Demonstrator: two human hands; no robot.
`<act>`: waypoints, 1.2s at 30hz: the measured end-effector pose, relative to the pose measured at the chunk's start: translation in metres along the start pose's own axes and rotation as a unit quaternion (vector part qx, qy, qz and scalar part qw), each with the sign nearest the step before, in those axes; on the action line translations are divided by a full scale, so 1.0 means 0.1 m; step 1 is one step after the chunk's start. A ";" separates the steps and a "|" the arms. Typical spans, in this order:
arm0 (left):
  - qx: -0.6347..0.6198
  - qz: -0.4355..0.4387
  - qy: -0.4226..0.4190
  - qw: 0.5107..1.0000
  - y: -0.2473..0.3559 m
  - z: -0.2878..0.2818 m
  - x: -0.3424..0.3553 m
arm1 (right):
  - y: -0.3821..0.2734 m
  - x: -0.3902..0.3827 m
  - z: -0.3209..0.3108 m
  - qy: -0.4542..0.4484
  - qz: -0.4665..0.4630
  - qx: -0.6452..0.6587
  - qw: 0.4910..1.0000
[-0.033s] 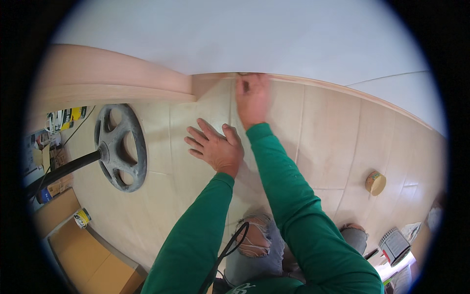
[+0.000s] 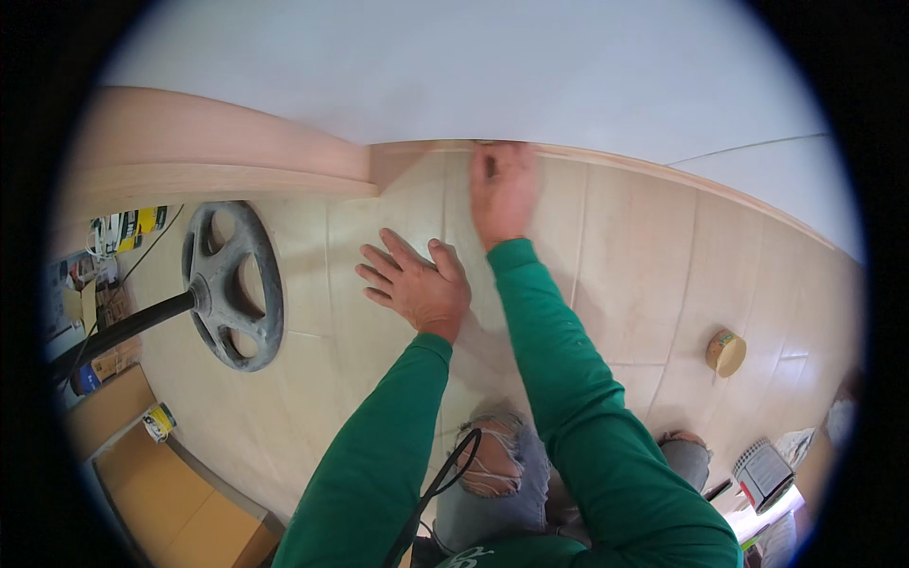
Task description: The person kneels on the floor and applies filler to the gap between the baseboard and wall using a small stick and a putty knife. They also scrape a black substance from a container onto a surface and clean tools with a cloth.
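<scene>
My left hand (image 2: 417, 284) rests with fingers spread on the pale plank-patterned floor (image 2: 630, 284). My right hand (image 2: 502, 189), slightly blurred, reaches farther forward to the bottom edge of a large white panel (image 2: 454, 76), where a thin light-wood strip (image 2: 615, 161) runs. Its fingers are bent together at that edge; what they hold, if anything, is hidden. A light-wood board (image 2: 227, 142) juts out along the panel to the left of both hands. My knees (image 2: 492, 454) in torn jeans are below.
A grey round base (image 2: 248, 303) with a black pole stands left. Cardboard (image 2: 170, 483), cans (image 2: 157, 422) and clutter line the left edge. A tan roll or tin (image 2: 726, 354) lies right on the floor, with a spiral-bound pad (image 2: 757, 473) beyond.
My right hand has slid a little to the right along the panel's bottom edge. My left hand has stayed in place.
</scene>
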State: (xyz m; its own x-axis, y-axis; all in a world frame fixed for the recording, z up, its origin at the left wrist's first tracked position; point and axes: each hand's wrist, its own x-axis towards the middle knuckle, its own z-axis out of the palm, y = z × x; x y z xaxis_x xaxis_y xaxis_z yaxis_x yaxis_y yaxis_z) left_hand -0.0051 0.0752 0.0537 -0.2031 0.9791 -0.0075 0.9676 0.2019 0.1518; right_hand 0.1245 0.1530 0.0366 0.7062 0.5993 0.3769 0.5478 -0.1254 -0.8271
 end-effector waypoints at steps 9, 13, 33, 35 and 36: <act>0.019 0.025 0.033 0.999 0.02 0.04 -0.01 | 0.60 0.35 -1.78 0.073 0.037 -0.056 0.995; 0.044 0.041 0.076 0.995 -0.05 0.17 -0.03 | 0.24 0.19 -3.07 0.039 0.020 -0.084 0.995; 0.084 0.026 0.078 0.993 -0.28 0.37 0.07 | 1.26 -0.77 -5.09 0.003 0.155 -0.372 0.915; 0.082 0.027 0.081 0.993 -0.30 0.38 0.08 | 1.25 -0.76 -5.12 0.023 0.165 -0.348 0.923; 0.083 0.027 0.083 0.993 -0.30 0.38 0.08 | 1.24 -0.74 -5.13 0.033 0.170 -0.335 0.926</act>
State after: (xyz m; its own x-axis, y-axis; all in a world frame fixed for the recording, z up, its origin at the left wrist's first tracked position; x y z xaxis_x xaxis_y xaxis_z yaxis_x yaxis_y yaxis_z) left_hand -0.0301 0.0775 0.0119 -0.1591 0.9741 0.1604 0.9863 0.1639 -0.0168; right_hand 0.3701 -0.3121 0.1203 0.9029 0.3880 0.1848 0.4281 -0.7740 -0.4665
